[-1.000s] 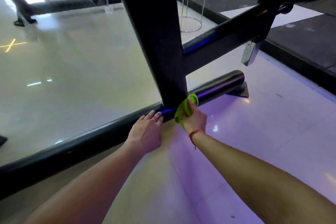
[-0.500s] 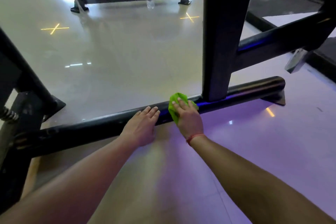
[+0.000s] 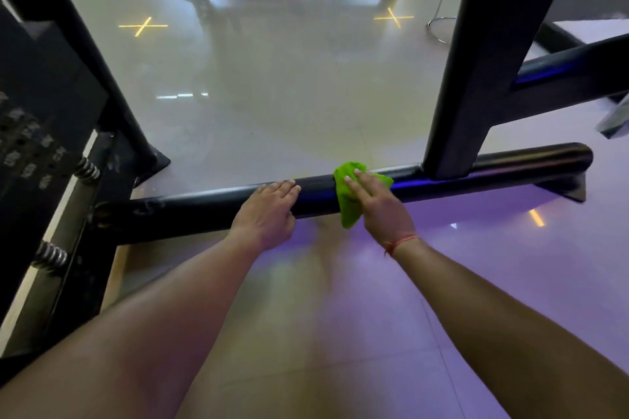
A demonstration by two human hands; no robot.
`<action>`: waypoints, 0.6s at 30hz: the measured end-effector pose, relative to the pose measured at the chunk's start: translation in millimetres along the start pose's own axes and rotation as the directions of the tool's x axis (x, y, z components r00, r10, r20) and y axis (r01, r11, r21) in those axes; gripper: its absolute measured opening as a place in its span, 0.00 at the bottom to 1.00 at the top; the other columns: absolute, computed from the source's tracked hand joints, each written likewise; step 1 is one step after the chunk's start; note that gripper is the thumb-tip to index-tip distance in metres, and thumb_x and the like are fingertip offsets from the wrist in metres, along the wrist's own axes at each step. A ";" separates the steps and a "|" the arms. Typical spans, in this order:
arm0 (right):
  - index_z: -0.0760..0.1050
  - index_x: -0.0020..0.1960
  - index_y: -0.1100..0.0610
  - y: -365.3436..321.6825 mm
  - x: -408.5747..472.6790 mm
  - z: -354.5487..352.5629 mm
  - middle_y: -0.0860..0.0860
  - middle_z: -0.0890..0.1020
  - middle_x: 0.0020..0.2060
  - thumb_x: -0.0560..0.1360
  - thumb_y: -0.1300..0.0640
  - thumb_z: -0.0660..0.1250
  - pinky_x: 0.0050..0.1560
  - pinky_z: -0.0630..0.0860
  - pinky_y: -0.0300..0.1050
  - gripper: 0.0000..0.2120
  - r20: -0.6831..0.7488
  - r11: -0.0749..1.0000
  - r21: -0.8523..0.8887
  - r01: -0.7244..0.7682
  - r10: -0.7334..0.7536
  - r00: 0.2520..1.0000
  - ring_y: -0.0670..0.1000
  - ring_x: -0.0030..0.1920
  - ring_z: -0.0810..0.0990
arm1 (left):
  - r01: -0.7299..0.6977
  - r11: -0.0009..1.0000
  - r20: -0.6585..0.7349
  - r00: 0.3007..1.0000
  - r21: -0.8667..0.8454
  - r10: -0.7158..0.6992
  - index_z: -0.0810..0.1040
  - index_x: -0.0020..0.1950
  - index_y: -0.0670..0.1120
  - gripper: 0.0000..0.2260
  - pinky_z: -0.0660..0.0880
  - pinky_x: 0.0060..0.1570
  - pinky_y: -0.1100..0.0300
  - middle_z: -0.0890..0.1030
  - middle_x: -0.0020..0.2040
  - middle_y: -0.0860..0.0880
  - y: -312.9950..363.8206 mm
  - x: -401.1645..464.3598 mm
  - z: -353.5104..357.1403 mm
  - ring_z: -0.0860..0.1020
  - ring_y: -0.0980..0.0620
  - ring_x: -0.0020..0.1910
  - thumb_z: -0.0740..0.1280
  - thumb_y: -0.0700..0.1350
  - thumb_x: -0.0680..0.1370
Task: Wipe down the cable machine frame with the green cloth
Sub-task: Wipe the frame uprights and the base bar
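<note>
Over at nine o'clock stands the dark weight stack with its coiled steel springs [image 3: 51,253], part of the machine, untouched by either hand. From its foot the black round steel base tube of the cable machine frame [image 3: 190,213] runs low along the floor toward three o'clock, and this is the piece being cleaned. The left hand [image 3: 269,211] lies on the tube just left of centre, fingers straight and together, draped over the top and holding nothing; I judge it is there as a prop, taking weight while the person leans down and forward. Just to its right, near but not touching, the crumpled bright green cloth [image 3: 349,204] sits on the tube's crown and hangs down its near face, so that both top and front get rubbed. The right hand [image 3: 381,206] presses it flat, fingers extended over the fabric rather than bunched round it, which spreads the pressure; a thin red cord circles that wrist. Farther right, at about two o'clock, the black square upright post [image 3: 476,78] meets the tube, with a slanting brace beyond. The glossy pale tiled floor [image 3: 272,95] beneath shows yellow crosses and a violet glow.
</note>
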State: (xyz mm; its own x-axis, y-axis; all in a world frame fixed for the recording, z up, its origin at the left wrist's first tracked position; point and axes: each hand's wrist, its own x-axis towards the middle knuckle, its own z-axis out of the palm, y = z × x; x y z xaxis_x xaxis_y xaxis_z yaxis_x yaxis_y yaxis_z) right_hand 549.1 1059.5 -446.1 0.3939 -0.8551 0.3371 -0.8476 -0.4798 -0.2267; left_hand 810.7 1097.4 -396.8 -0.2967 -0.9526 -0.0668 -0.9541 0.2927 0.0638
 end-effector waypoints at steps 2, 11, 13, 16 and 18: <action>0.70 0.75 0.56 20.9 -4.6 -8.9 0.59 0.70 0.74 0.73 0.72 0.64 0.69 0.73 0.59 0.32 -0.019 0.991 0.011 -0.137 0.137 0.990 0.63 0.73 0.70 | -0.011 1.000 -0.013 1.000 -0.001 0.011 0.61 0.81 0.45 0.29 0.57 0.78 0.51 0.61 0.81 0.48 -9.1 -5.9 2.4 0.60 0.48 0.79 0.59 0.47 0.79; 0.74 0.72 0.58 -14.0 9.4 1.4 0.59 0.75 0.71 0.70 0.66 0.76 0.66 0.75 0.58 0.32 0.041 0.994 -0.015 0.104 -0.104 0.994 0.63 0.69 0.76 | 0.051 0.996 -0.020 0.998 -0.078 -0.053 0.59 0.81 0.45 0.30 0.55 0.78 0.54 0.61 0.81 0.48 -9.2 -3.5 3.3 0.59 0.50 0.80 0.62 0.52 0.80; 0.74 0.72 0.58 5.2 6.2 -5.2 0.60 0.76 0.70 0.68 0.65 0.78 0.64 0.77 0.58 0.33 0.007 1.000 -0.011 -0.011 0.011 1.000 0.62 0.68 0.76 | 0.062 0.995 -0.009 0.998 -0.083 -0.063 0.58 0.81 0.46 0.31 0.54 0.79 0.54 0.58 0.82 0.49 -10.0 -6.7 4.7 0.56 0.51 0.80 0.62 0.52 0.81; 0.74 0.71 0.63 0.1 4.7 0.6 0.64 0.75 0.69 0.65 0.64 0.80 0.65 0.74 0.62 0.36 0.003 0.997 -0.049 -0.057 0.057 0.998 0.67 0.68 0.75 | 0.082 0.994 0.003 0.997 -0.067 -0.082 0.57 0.81 0.46 0.31 0.54 0.79 0.53 0.57 0.82 0.49 -13.3 -15.3 7.1 0.54 0.51 0.81 0.61 0.52 0.81; 0.74 0.70 0.64 -31.6 12.2 11.3 0.65 0.75 0.69 0.63 0.64 0.81 0.65 0.75 0.64 0.37 0.053 0.999 -0.041 0.011 -0.009 0.999 0.69 0.67 0.75 | 0.116 0.991 0.006 0.993 -0.069 -0.116 0.57 0.81 0.45 0.31 0.55 0.78 0.52 0.56 0.82 0.49 -15.2 -21.4 8.0 0.54 0.50 0.81 0.61 0.52 0.81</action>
State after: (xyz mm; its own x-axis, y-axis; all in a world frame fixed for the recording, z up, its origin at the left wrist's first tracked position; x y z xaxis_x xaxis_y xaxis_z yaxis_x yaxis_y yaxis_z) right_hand 584.7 1062.0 -445.2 0.4196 -0.8601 0.2901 -0.8570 -0.4807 -0.1857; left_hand 831.2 1114.0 -404.3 -0.1844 -0.9796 -0.0798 -0.9769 0.1737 0.1246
